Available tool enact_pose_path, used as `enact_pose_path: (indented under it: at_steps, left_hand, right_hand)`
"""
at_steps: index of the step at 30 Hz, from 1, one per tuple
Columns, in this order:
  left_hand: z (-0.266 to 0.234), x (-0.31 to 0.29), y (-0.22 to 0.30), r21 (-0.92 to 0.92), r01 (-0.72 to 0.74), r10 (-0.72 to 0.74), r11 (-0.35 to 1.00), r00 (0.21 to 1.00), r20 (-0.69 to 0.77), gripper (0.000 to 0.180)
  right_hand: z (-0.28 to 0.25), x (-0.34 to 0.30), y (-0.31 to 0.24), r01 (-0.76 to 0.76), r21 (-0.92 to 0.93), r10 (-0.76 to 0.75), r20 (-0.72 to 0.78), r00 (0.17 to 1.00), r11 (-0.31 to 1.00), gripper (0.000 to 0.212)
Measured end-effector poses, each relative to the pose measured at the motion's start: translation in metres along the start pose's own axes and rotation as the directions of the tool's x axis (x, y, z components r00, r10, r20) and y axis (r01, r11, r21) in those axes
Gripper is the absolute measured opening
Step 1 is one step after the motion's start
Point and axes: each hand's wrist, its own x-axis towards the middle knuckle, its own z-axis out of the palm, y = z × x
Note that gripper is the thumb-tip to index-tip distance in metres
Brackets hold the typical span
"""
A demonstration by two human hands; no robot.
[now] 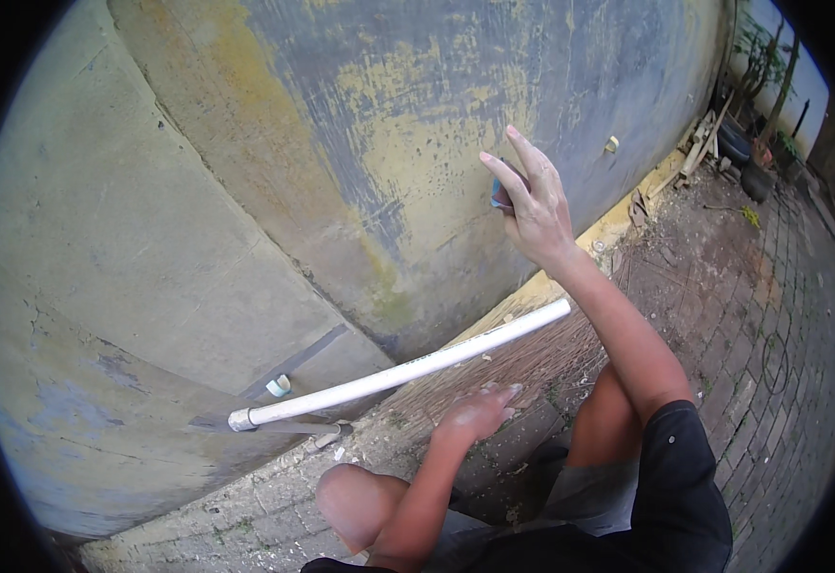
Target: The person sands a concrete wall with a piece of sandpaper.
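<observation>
My right hand (539,208) is raised against the wall (455,162), whose yellow and grey-blue paint is patchy and scraped. Two of its fingers stretch upward. Under the palm it holds a small dark piece with a blue edge (502,197), pressed toward the wall; the rest of that piece is hidden. Pale dust coats these fingers. Lower down, my left hand (477,413) hangs in front of my knees with nothing visible in it, its dusty fingers loosely stretched. A long white plastic pipe (417,366) runs between my left hand and the wall.
The pipe's capped elbow end stands out near a short pipe stub (279,386) in the wall. Another stub (612,144) juts out farther right. Paving bricks (723,382) cover the ground, with scattered debris. Wood scraps (702,148) and tyres (734,143) lie at the far right.
</observation>
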Motion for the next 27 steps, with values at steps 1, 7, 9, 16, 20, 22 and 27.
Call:
enact_pose_path:
  at_steps: [1, 7, 9, 16, 20, 22, 27]
  left_hand:
    - [0.002, 0.001, -0.001, -0.010, -0.016, 0.016, 1.000, 1.000, -0.008, 0.053]
    - [-0.003, -0.002, 0.005, 0.003, -0.001, 0.001, 1.000, 1.000, -0.008, 0.053]
    - [-0.003, -0.002, 0.005, 0.003, 0.005, -0.005, 1.000, 1.000, -0.008, 0.053]
    - [-0.003, -0.002, 0.005, 0.022, 0.007, -0.007, 1.000, 1.000, -0.010, 0.054]
    - [-0.005, -0.003, 0.008, 0.017, 0.017, -0.017, 1.000, 1.000, 0.005, 0.054]
    - [-0.004, -0.003, 0.009, 0.010, 0.019, -0.019, 1.000, 1.000, 0.008, 0.054]
    - [-0.006, -0.005, 0.012, 0.020, 0.045, -0.045, 0.999, 0.998, 0.031, 0.055]
  right_hand:
    - [-0.001, 0.001, 0.001, 0.014, 0.017, -0.014, -0.026, 1.000, 1.000, 0.055]
    - [-0.002, 0.002, -0.004, 0.004, -0.007, -0.004, -0.025, 1.000, 1.000, 0.057]
    - [-0.001, 0.001, -0.002, 0.020, 0.030, -0.017, -0.077, 0.997, 0.999, 0.058]
    - [0.001, -0.001, -0.001, -0.011, 0.040, 0.012, -0.018, 1.000, 0.999, 0.061]
    - [-0.001, -0.004, 0.001, -0.040, 0.030, 0.040, 0.001, 0.999, 0.999, 0.061]
    - [0.000, -0.008, 0.003, -0.117, 0.074, 0.117, 0.007, 0.993, 0.990, 0.055]
    - [0.010, -0.002, 0.005, -0.446, 0.437, 0.496, -0.003, 0.868, 0.781, 0.037]
